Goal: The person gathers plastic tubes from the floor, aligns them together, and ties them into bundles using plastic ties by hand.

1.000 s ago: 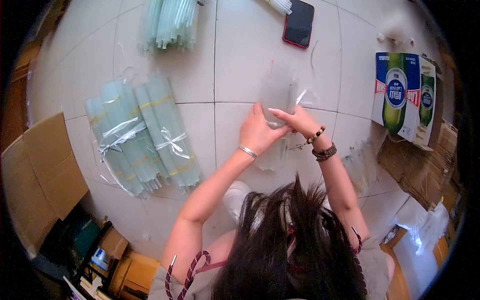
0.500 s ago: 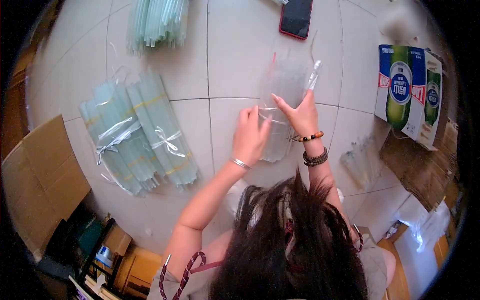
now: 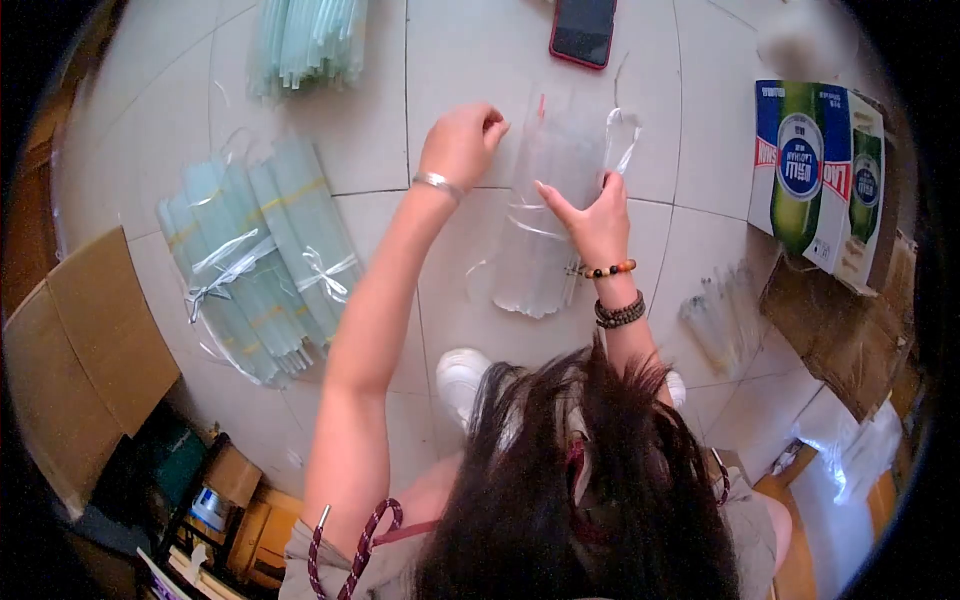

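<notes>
A bundle of clear plastic tubes lies upright in front of me, with a pale band around its middle. My right hand grips its right side, thumb over the top face and fingers curled around the edge. A loop of shiny white ribbon rises beside those fingers. My left hand is up and left of the bundle, apart from it, with its fingers pinched together; whatever they hold, if anything, cannot be made out.
Tied bundles of greenish tubes lie at left, more loose tubes at the top. A phone is on the tiles. At right stand a beer carton and a small heap of clear tubes. Cardboard leans at far left.
My left hand has moved up and left, off the bundle. My right hand keeps its hold on the bundle, and the white ribbon beside it now stands out in a wider loop.
</notes>
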`<state>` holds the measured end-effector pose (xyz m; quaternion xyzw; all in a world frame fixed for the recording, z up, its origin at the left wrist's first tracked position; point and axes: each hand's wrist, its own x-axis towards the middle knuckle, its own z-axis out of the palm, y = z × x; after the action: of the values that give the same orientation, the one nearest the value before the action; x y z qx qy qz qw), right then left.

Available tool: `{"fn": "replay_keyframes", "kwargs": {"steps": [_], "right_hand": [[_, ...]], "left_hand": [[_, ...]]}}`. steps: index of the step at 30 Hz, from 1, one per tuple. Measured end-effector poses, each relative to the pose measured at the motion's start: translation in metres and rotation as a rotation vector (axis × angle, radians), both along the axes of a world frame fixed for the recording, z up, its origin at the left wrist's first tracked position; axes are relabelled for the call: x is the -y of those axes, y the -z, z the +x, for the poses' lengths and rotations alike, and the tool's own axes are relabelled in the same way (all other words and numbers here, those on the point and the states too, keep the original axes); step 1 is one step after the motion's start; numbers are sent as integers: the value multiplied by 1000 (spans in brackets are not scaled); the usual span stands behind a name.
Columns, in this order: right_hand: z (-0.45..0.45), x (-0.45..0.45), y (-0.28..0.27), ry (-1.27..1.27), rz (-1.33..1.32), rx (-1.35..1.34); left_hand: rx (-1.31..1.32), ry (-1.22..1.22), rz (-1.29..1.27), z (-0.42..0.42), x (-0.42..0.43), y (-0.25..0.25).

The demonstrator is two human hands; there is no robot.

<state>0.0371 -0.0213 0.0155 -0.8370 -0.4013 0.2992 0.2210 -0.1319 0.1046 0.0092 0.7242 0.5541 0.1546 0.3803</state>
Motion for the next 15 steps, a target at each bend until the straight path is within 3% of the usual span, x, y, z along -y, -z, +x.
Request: {"fn": "replay_keyframes", "kwargs": {"steps": [6,11,15], "right_hand": [[-1,0,1,26,10,-12],[1,1,5,21,27,-4],[-1,1,3,17,55,-14]], "left_hand": [[-164,7,-163,15,10,23],[-46,3,-547,-5,15,12],[-409,67,-251,9,45,4]]}}
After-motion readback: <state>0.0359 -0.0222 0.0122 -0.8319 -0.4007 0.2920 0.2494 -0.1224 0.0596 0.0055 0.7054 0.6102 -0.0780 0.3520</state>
